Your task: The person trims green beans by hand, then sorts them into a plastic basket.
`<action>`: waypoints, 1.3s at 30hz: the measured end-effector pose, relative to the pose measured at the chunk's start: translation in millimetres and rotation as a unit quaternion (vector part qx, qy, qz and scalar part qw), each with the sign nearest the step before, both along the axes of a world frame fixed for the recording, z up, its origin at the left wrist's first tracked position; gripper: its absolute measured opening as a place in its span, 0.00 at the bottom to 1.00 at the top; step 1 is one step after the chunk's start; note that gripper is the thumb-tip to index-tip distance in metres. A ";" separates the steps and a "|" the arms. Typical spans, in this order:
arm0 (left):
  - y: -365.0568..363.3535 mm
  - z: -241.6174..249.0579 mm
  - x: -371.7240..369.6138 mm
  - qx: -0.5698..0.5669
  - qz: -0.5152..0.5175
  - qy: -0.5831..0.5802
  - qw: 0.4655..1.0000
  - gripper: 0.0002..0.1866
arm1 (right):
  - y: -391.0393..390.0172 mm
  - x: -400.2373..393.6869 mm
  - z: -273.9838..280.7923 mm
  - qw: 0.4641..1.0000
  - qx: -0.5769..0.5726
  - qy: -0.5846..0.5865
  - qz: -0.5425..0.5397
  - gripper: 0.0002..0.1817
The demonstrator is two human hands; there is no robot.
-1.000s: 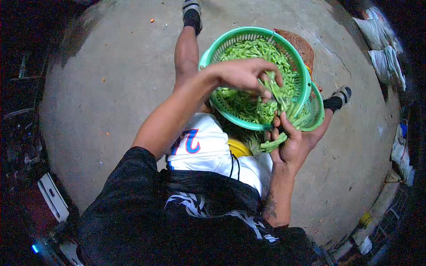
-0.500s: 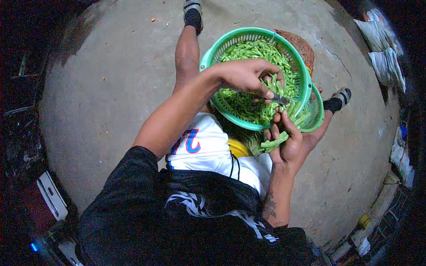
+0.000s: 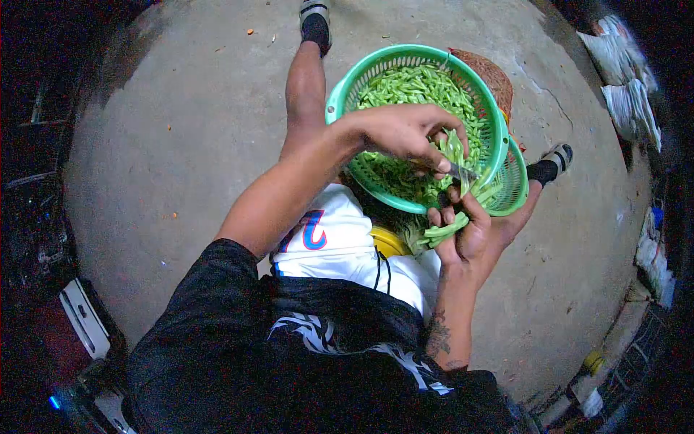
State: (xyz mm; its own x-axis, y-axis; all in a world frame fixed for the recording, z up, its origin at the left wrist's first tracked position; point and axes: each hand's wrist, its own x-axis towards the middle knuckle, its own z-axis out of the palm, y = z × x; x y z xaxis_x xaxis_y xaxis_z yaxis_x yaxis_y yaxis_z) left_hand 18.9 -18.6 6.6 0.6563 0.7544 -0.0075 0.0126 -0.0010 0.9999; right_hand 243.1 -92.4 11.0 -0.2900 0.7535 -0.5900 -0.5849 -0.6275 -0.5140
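My left hand [image 3: 416, 137] is closed on a small knife [image 3: 461, 172], over the large green plastic basket [image 3: 330, 108]. Cut green bean pieces [image 3: 454, 148] lie against its fingers. My right hand [image 3: 470, 235] grips a bunch of green beans [image 3: 446, 230], at the basket's near right rim. The knife blade sits close to its fingertips, by the upper ends of the beans; whether it touches them I cannot make out. Many cut green beans [image 3: 419, 83] fill the large basket. Below it on the right, a smaller green basket [image 3: 522, 184] holds longer beans.
A reddish-brown mesh sack [image 3: 484, 72] stands behind the large basket. My legs spread on either side of the baskets. Something yellow [image 3: 390, 242] shows between my thighs. White sacks [image 3: 629, 108] lie at the right edge of the concrete floor [image 3: 202, 130].
My left hand has turned slightly, and more bean pieces show beneath its fingers by the blade. My right hand has shifted slightly with the beans still in it. The baskets stay put.
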 end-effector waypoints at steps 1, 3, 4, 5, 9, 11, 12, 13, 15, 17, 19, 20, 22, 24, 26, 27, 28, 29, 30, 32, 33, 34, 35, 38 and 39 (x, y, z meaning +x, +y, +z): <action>1.1 0.7 -2.6 -0.038 0.001 -0.010 0.999 0.20 | 0.9 1.8 -1.6 1.000 0.000 -0.001 0.001 0.10; 6.2 -5.2 -10.5 -0.075 0.002 -0.020 0.997 0.19 | 3.0 6.7 -7.3 0.998 0.018 0.047 0.029 0.10; 10.9 -13.9 -15.7 -0.076 0.033 -0.045 0.996 0.18 | 3.5 7.9 -8.2 0.998 0.020 0.048 0.028 0.10; 14.6 -23.4 -19.6 -0.077 0.064 -0.071 0.992 0.18 | 3.9 9.3 -8.9 0.998 0.034 0.042 0.032 0.10; 5.3 -4.0 -4.1 -0.020 -0.012 -0.021 0.999 0.16 | 2.3 -0.1 -1.3 1.000 0.012 -0.020 0.003 0.10; 1.3 -8.7 0.0 -0.071 -0.015 -0.030 0.997 0.16 | 1.5 -4.2 -2.3 1.000 0.014 -0.024 -0.005 0.09; 3.7 -7.5 -2.9 -0.076 -0.017 -0.043 0.996 0.16 | 0.9 -4.1 -2.7 0.999 0.017 -0.029 -0.015 0.09; 4.3 -6.5 -4.7 -0.080 -0.021 -0.055 0.995 0.16 | 1.4 -2.3 -3.0 0.999 0.017 -0.030 -0.015 0.09; 4.6 -3.4 -13.5 -0.072 0.014 -0.041 0.996 0.17 | 5.8 2.2 -2.7 0.999 0.045 0.014 0.025 0.09; 6.4 -1.0 -18.1 -0.101 0.029 -0.021 0.994 0.18 | 7.6 2.5 -1.3 0.999 0.042 0.017 0.027 0.09; 4.7 -4.5 -7.9 -0.045 0.025 -0.018 0.998 0.20 | 6.6 1.5 -3.5 0.999 0.037 0.020 0.030 0.09; 1.0 -7.4 -0.9 -0.052 -0.005 -0.038 0.998 0.19 | 5.2 0.4 -8.0 0.999 0.033 0.015 0.018 0.09; -0.5 -4.7 2.0 -0.028 -0.032 -0.043 0.998 0.20 | 2.6 -4.6 -6.2 0.999 0.034 0.001 -0.001 0.09; -0.1 -4.9 -3.8 -0.054 -0.001 -0.051 0.997 0.20 | 5.6 -3.6 -3.1 0.999 0.040 0.017 0.018 0.08; 6.1 -14.2 -15.6 -0.093 0.025 -0.074 0.993 0.20 | 8.5 -1.5 -2.4 0.998 0.048 0.034 0.035 0.07; 8.0 -12.1 -19.6 -0.091 0.024 -0.074 0.993 0.20 | 9.8 -1.2 -2.2 0.998 0.042 0.032 0.043 0.09; 8.8 -10.5 -22.6 -0.083 0.030 -0.040 0.995 0.20 | 9.8 -1.3 -1.5 0.998 0.035 0.029 0.051 0.10; 9.4 -9.2 -24.4 -0.075 0.036 -0.006 0.996 0.21 | 10.0 -2.0 0.2 0.998 0.034 0.029 0.050 0.10; 9.0 -7.0 -24.9 -0.089 0.035 -0.021 0.995 0.21 | 11.4 -6.0 6.8 0.998 0.047 0.001 0.046 0.13; 7.6 -2.7 -25.8 -0.084 0.042 -0.001 0.996 0.21 | 13.0 -5.9 3.0 0.997 0.066 -0.014 0.049 0.20; 7.3 -2.6 -25.7 -0.079 0.048 0.018 0.996 0.20 | 13.5 -4.7 1.6 0.996 0.066 -0.014 0.049 0.20; 7.4 -2.8 -23.9 -0.079 0.048 0.017 0.996 0.20 | 13.5 -3.2 1.2 0.995 0.069 -0.017 0.070 0.20; 8.0 -2.9 -20.9 -0.021 0.030 0.047 0.998 0.20 | 13.0 -2.5 0.7 0.993 0.070 -0.021 0.091 0.20; 9.0 -9.2 -12.6 0.017 -0.011 0.055 0.998 0.19 | 11.5 -3.2 -1.8 0.989 0.081 -0.037 0.115 0.20; 8.5 -8.6 -10.3 -0.003 -0.034 0.033 0.999 0.19 | 10.8 -3.5 -1.5 0.986 0.093 -0.052 0.128 0.21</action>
